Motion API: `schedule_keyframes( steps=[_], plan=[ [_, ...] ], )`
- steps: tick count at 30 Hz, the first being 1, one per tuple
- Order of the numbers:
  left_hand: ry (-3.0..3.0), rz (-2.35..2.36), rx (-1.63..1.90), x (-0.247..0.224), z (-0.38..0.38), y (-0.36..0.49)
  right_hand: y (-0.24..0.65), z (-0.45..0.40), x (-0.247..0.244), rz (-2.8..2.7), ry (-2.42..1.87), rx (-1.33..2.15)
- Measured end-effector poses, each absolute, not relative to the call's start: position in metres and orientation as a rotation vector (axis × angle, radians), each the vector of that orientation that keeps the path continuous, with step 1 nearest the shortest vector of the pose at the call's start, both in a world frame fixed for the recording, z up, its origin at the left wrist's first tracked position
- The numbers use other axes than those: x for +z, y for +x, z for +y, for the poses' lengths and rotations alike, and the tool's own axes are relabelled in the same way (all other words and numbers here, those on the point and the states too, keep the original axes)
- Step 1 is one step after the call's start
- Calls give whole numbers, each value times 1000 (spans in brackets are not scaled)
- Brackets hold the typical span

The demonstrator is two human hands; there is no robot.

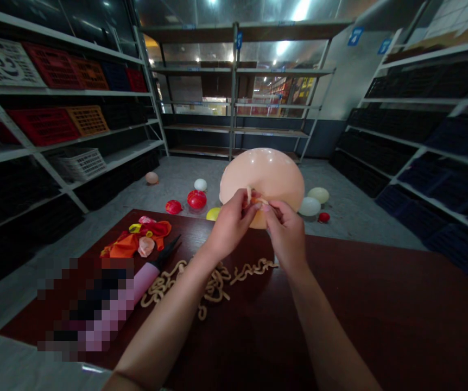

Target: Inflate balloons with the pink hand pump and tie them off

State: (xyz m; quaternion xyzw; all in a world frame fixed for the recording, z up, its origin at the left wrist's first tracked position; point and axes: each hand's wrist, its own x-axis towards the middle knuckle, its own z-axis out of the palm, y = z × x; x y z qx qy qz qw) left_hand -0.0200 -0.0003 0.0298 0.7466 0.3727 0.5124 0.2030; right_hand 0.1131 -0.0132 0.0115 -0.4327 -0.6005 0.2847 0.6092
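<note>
A large inflated peach balloon (277, 168) is in front of me, beyond the table's far edge. Both hands meet at its near side, around the neck. My left hand (236, 217) is closed in a pinch on a pale beige cord (249, 194), whose end sticks up above the fingers. From the right, my right hand (285, 225) pinches the same cord, its fingertips touching those of the left. A bit of orange shows between the hands. More beige cord (217, 285) lies tangled on the table below my wrists.
The dark red table (364, 293) bears limp balloons (126, 245) and a pink and black pump (146, 277) at the left, partly pixelated. Small inflated balloons, such as a red one (197, 199), lie on the floor. Shelves with crates (44, 126) line the sides.
</note>
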Motion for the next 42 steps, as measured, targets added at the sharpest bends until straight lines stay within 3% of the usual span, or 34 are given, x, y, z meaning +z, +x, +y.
schedule_keyframes(
  steps=[7, 17, 42],
  plan=[
    [2375, 1058, 1272, 29, -3, -25, 111, -18, 10, -1466, -1202, 207],
    [2098, 1137, 1427, 23, 4, -16, 117, -17, 11, -1714, -1181, -87],
    [2261, 1129, 1309, 27, -4, -23, 116, -26, 21, -1715, -1105, 33]
  ],
)
